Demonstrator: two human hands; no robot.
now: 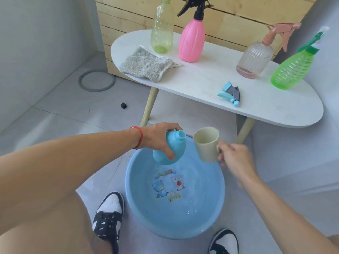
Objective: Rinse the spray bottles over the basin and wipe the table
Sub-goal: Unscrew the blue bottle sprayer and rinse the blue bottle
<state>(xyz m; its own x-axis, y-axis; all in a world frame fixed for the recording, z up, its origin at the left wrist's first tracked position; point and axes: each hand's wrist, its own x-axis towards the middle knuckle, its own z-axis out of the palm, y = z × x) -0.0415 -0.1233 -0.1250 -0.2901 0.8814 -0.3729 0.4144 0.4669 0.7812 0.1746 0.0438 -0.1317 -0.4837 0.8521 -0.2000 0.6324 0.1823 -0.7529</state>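
Early on: left hand (157, 138) grips the uncapped blue bottle (171, 149) over the basin (211, 208), right hand (233, 158) holds the cup (206, 145) by its handle; 4 bottles and wiping remain.

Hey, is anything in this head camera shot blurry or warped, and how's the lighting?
Head view: the right hand holding the cup is motion-blurred, while the left hand on the blue bottle is sharp; wide-angle distortion bends the table edge and tilts the green bottle near the frame's side; lighting is soft and even, with only faint shadows and small glints in the basin.
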